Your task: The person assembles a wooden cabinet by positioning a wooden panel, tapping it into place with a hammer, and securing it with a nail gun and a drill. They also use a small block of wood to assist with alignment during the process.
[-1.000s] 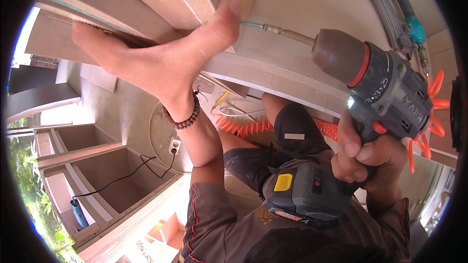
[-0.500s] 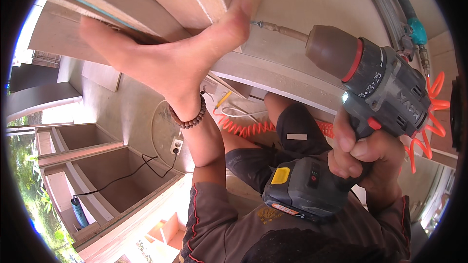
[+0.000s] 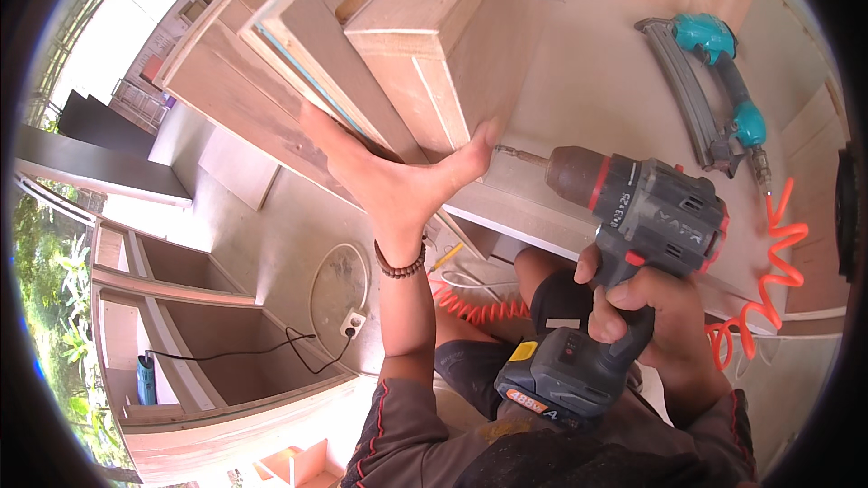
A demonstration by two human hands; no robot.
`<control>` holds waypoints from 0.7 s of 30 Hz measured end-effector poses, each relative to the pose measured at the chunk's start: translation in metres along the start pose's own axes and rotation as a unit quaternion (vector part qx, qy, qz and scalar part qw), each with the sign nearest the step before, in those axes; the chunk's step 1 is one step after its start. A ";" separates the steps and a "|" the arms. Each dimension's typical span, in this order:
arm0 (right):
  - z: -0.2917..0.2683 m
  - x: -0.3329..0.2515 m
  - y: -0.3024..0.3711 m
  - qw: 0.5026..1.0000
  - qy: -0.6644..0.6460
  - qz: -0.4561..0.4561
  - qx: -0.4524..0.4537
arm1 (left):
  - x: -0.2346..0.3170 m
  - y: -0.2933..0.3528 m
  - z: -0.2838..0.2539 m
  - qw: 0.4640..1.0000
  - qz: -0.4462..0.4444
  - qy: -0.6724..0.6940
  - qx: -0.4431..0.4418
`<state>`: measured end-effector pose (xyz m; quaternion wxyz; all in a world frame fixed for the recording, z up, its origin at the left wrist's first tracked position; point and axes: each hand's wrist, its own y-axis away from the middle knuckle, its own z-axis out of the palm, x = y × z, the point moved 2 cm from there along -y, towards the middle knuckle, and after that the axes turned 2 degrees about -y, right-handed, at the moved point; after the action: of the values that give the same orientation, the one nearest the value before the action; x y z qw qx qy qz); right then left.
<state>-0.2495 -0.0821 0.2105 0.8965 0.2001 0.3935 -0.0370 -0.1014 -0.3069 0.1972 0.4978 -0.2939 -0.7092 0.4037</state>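
Note:
My right hand (image 3: 674,307) is wrapped round the handle of a black and red cordless drill (image 3: 655,208), its battery pack (image 3: 561,380) pointing down toward me. The drill lies sideways with its bit (image 3: 523,155) pointing left, the tip close by my left thumb and the wood; I cannot tell whether it touches. My left hand (image 3: 402,188), a beaded bracelet on its wrist, clasps the lower end of a wooden box-like frame (image 3: 411,95). The thumb presses the right side and the fingers reach along the left, partly behind the boards.
A teal nail gun (image 3: 710,81) rests on the panel at right, joined to a coiled orange air hose (image 3: 773,280). An open wooden cabinet (image 3: 226,343) stands at left, with a corded blue tool (image 3: 146,380) at its edge. A power socket (image 3: 353,323) lies on the floor.
The view has shifted, so more of the wooden frame and the nail gun shows. The drill stands more level, with its bit still near my left thumb. Both hands keep their grips.

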 end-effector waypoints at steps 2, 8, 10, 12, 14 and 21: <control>-0.002 -0.001 0.000 1.000 0.008 0.003 0.005 | 0.004 -0.003 0.000 0.999 0.023 -0.007 0.025; -0.010 0.002 0.000 1.000 0.024 -0.010 -0.003 | 0.027 -0.014 -0.004 0.990 0.105 -0.026 0.092; -0.005 -0.001 0.003 1.000 0.000 -0.001 0.009 | 0.045 -0.031 -0.015 0.976 0.155 -0.134 0.075; -0.005 -0.001 0.003 1.000 0.007 0.000 0.012 | 0.054 -0.041 -0.015 0.962 0.184 -0.189 0.075; -0.009 0.000 -0.001 0.999 0.043 -0.006 0.006 | 0.050 -0.043 -0.007 0.959 0.188 -0.194 0.086; -0.003 0.006 -0.003 0.995 0.080 -0.030 0.052 | 0.040 -0.036 -0.006 0.951 0.171 -0.254 0.038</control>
<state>-0.2479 -0.0833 0.2028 0.8491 0.2364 0.4674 -0.0683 -0.1090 -0.2906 0.2477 0.2351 -0.2794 -0.7354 0.5709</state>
